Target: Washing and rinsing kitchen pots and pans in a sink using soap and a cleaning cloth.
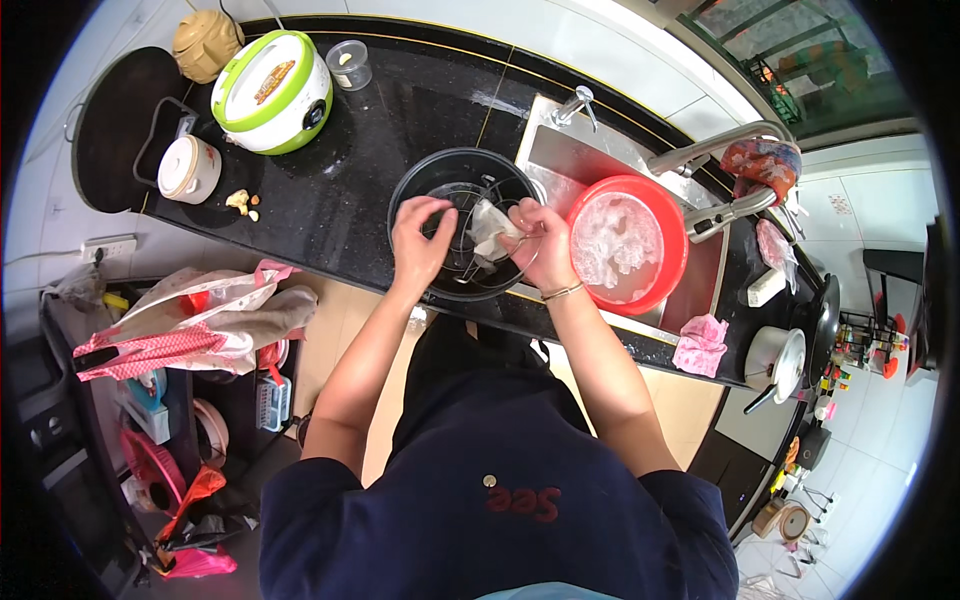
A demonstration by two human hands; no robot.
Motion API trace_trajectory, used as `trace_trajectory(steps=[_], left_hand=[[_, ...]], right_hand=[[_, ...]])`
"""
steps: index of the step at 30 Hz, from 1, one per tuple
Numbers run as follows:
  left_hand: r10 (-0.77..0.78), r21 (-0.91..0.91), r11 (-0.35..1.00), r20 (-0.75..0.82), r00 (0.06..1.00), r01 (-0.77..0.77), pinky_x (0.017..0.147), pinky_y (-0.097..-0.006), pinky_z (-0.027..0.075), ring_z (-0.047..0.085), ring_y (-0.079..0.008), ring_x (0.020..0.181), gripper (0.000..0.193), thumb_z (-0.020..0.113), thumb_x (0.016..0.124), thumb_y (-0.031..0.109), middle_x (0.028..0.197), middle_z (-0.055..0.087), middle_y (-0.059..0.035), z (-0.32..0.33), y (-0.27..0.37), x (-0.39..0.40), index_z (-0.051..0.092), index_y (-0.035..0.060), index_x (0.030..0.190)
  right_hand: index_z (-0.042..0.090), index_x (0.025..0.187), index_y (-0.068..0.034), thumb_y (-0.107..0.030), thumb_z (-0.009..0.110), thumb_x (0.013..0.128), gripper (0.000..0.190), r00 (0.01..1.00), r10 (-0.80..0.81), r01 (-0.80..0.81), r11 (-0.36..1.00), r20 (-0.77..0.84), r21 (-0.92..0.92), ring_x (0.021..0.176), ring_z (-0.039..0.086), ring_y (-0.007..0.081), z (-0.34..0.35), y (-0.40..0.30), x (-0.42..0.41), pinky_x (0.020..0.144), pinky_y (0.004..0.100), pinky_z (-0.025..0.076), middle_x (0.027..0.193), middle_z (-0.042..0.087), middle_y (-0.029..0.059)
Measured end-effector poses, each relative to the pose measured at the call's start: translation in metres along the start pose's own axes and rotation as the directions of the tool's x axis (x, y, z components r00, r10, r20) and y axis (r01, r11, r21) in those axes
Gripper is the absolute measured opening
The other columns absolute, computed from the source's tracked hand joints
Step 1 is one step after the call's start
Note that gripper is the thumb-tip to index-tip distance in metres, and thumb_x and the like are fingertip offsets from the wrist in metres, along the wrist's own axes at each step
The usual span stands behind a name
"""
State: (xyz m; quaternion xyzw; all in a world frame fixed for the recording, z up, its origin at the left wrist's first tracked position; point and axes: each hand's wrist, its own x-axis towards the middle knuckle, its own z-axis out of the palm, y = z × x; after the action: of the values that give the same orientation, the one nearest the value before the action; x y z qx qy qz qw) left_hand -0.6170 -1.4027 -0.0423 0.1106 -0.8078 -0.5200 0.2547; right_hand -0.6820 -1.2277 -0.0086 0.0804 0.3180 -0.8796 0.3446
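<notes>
A black round basin (405,166) stands on the dark counter, left of the sink. Inside it is a metal wire rack (459,264), partly hidden by my hands. My right hand (546,244) is over the basin's right side, its fingers closed on a crumpled whitish cloth (491,225) and close against the rack's wire. Over the basin's left part is my left hand (424,236), fingers curved and thumb apart, with nothing seen in it. A red plastic basin (675,247) of foamy water sits in the sink, just right of my right hand.
A metal sink (551,154) with a faucet (576,105) lies at the right. Far left on the counter are a green-and-white rice cooker (274,94), a small lidded pot (189,171) and ginger pieces (238,200). A pink cloth (701,345) and a saucepan (776,364) lie right of the sink.
</notes>
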Motion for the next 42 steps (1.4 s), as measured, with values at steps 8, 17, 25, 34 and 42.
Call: trace_trajectory(steps=[8,17,25,34,42], left_hand=[[-0.5,-0.296,-0.08,0.838,0.218,0.952,0.085,-0.0379,0.051,0.059,-0.0231,0.101,0.041,0.055,0.089,0.014,0.117,0.057,-0.0123,0.02,-0.039,-0.001,0.044,0.0028,0.126],[-0.439,-0.674,0.082,0.637,0.634,0.734,0.089,-0.0394,0.05,0.061,-0.0226,0.096,0.035,0.048,0.093,0.01,0.103,0.06,-0.0127,-0.022,0.002,0.008,0.042,0.0047,0.127],[-0.595,-0.723,0.294,0.374,0.711,0.626,0.05,-0.0217,0.041,0.048,-0.009,0.055,0.027,0.048,0.095,0.02,0.066,0.051,-0.001,-0.027,0.029,0.013,0.05,0.0033,0.116],[-0.453,-0.702,0.508,0.274,0.848,0.498,0.041,-0.0192,0.021,0.026,-0.0023,0.045,0.042,0.044,0.096,0.033,0.055,0.031,0.0061,-0.04,0.029,0.022,0.05,-0.0017,0.119],[-0.485,-0.678,0.518,0.269,0.832,0.521,0.044,-0.0208,0.023,0.028,-0.0043,0.047,0.055,0.038,0.097,0.043,0.058,0.035,0.0036,-0.036,0.014,0.013,0.046,-0.0036,0.125]], right_hand=[[0.048,0.077,-0.013,-0.016,0.046,0.077,0.004,0.97,0.127,-0.193,0.919,0.207,0.342,0.067,0.051,0.0173,0.003,-0.015,-0.012,0.051,0.0259,0.039,0.075,0.052,0.0029],[0.047,0.125,-0.008,-0.033,0.054,0.089,0.044,0.957,0.212,-0.258,0.934,-0.197,-0.247,0.096,0.056,0.0205,-0.006,-0.025,-0.006,0.08,0.0337,0.047,0.109,0.056,0.0114],[0.044,0.119,0.0,-0.004,0.066,0.075,0.05,0.674,-0.568,0.273,-0.403,0.472,-0.874,0.082,0.059,0.0281,0.018,0.015,-0.007,0.074,0.0304,0.049,0.11,0.048,0.0212],[0.038,0.127,-0.007,-0.018,0.058,0.08,0.052,0.992,-0.061,-0.123,-0.384,-0.108,-0.915,0.106,0.051,0.0442,-0.02,0.071,0.034,0.086,0.0453,0.046,0.101,0.055,0.0321],[0.061,0.088,0.0,-0.002,0.055,0.073,0.017,0.995,-0.099,-0.049,-0.469,-0.003,-0.882,0.087,0.06,0.042,-0.033,0.08,0.055,0.077,0.0441,0.052,0.1,0.056,0.0275]])
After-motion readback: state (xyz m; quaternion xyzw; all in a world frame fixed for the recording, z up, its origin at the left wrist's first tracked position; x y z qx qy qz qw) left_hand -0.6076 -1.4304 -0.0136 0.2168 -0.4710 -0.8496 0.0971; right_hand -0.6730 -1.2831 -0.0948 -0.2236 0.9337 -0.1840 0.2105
